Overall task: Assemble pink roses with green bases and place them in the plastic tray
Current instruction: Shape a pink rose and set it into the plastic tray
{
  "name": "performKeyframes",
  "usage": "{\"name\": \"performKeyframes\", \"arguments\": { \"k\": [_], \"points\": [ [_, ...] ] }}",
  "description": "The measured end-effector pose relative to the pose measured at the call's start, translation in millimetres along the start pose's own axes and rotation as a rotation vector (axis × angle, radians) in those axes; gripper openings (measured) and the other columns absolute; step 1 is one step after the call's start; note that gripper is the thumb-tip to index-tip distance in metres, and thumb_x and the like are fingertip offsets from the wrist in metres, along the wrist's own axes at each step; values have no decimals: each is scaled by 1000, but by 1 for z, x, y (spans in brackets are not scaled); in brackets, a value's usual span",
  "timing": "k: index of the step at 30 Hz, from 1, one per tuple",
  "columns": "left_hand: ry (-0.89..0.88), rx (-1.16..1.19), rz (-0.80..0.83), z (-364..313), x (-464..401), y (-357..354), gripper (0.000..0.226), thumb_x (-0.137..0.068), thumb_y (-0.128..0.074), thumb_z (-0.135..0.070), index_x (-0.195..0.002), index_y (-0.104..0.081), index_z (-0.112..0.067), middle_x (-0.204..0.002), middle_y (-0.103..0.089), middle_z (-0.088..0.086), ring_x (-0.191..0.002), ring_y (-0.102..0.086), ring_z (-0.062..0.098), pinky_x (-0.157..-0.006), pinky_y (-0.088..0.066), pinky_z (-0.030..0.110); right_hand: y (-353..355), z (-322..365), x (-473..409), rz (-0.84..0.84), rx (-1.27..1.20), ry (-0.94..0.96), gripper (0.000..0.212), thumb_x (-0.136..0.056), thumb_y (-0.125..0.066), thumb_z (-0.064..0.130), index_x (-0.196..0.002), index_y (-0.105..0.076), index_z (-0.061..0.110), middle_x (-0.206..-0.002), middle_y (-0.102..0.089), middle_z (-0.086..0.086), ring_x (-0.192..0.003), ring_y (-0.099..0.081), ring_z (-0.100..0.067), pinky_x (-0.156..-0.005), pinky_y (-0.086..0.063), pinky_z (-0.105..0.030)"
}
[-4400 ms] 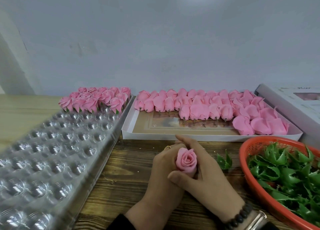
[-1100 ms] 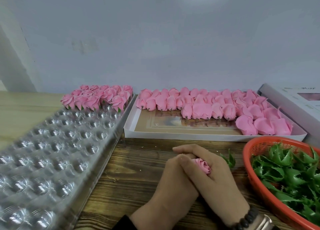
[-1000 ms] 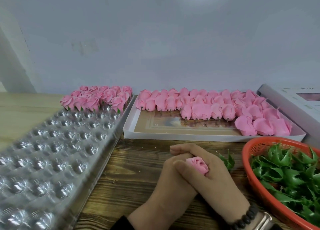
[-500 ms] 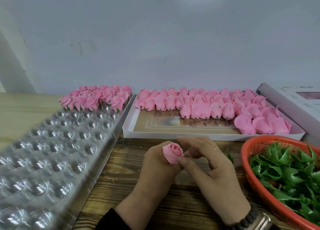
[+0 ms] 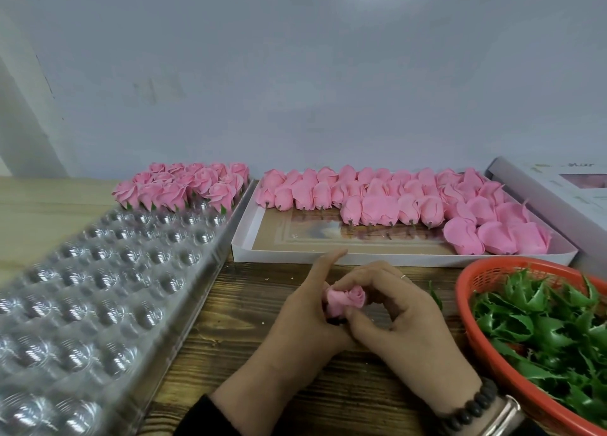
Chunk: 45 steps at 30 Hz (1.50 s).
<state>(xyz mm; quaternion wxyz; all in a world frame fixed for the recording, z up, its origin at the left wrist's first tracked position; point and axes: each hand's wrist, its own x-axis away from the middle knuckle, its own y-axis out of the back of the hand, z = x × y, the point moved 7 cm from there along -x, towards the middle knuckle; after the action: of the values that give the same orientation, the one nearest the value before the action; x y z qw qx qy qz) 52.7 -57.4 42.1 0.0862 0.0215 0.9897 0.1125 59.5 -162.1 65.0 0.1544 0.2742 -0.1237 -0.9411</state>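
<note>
We hold one pink rose [image 5: 345, 301] between both hands above the wooden table [image 5: 262, 304]: our left hand [image 5: 302, 324] cups it with the forefinger raised, our right hand [image 5: 404, 317] pinches it with curled fingertips. No writing is legible. The plastic tray [image 5: 98, 291] carries finished roses [image 5: 187, 186] at its far end; the white box [image 5: 328, 255] holds rose heads [image 5: 394, 199]; the orange basket [image 5: 476, 278] holds green bases [image 5: 551, 324].

The left hand [image 5: 295, 324] emerged from a dark sleeve [image 5: 210, 417]. The right hand [image 5: 407, 330] wore a thin ring [image 5: 402, 276], a dark bead bracelet [image 5: 469, 409] and perhaps a metal watch [image 5: 502, 419].
</note>
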Motion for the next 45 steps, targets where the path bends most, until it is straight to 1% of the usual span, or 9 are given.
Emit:
{"name": "performKeyframes", "arguments": {
  "k": [3,7,14,23,27,30,33,38,45],
  "points": [
    [34,113,42,2,0,3,83,-64,-70,3,-125,-39,-43,-90,-54,7,-72,-61,5,-69,-49,18,7,-14,0,-72,-182,-131,31,-73,-66,-10,-81,-69,21,-82,-70,-4,-76,-66,-10,-69,-51,-19],
    [29,156,53,1,1,4,45,-66,-69,-10,-98,-50,-37,-97,-56,9,-73,-64,18,-65,-54,29,7,-21,2,-113,-373,-222,23,-77,-63,-9,-81,-70,13,-78,-72,-11,-67,-65,-13,-60,-55,-24],
    [-227,-462,-165,-21,5,10,43,-72,-73,-19,-87,-41,-42,-86,-56,-14,-82,-50,-6,-69,-39,5,8,-26,0,-129,-392,-243,23,-78,-62,-6,-84,-70,15,-79,-71,-16,-69,-63,-21,-64,-55,-25],
    [-320,-487,-156,-26,8,2,29,-78,-68,-16,-89,-47,-33,-84,-50,-18,-80,-47,-6,-67,-39,7,8,-28,2,-154,-338,-262,16,-78,-64,-4,-83,-69,11,-80,-69,-19,-75,-60,-31,-76,-50,-45],
    [-220,-193,-172,-16,2,11,26,-75,-73,-13,-80,-54,-30,-71,-57,-13,-65,-51,-1,-58,-39,10,9,-24,3,-231,-413,-259,30,-69,-67,21,-99,-67,18,-86,-69,-9,-76,-64,-17,-69,-53,-21],
    [-192,-18,-191,-15,-5,20,22,-73,-76,-11,-82,-57,-18,-71,-61,-8,-63,-54,1,-59,-43,13,10,-23,7,-292,-307,-235,33,-68,-62,39,-100,-64,30,-89,-65,-2,-83,-62,-20,-77,-53,-27],
    [-198,105,-256,-15,-17,30,23,-70,-75,-2,-81,-56,-8,-69,-58,0,-63,-54,8,-60,-48,17,1,-16,8,-227,-88,-148,8,-84,-65,24,-89,-64,30,-83,-62,5,-72,-58,-12,-65,-49,-25],
    [-105,37,-420,-6,-53,55,26,-73,-74,-1,-77,-51,-14,-65,-48,-3,-48,-45,-4,-50,-39,9,-15,-14,7,-58,70,-76,11,-76,-56,21,-82,-63,27,-83,-57,15,-66,-53,-2,-56,-38,-8],
    [81,-65,-437,16,-119,56,32,-74,-73,-3,-74,-44,-17,-65,-39,-1,-59,-38,13,-46,-34,10,-15,-20,3,-24,138,-60,13,-75,-56,19,-77,-63,30,-79,-58,12,-62,-53,0,-58,-37,-6]
  ]
}}
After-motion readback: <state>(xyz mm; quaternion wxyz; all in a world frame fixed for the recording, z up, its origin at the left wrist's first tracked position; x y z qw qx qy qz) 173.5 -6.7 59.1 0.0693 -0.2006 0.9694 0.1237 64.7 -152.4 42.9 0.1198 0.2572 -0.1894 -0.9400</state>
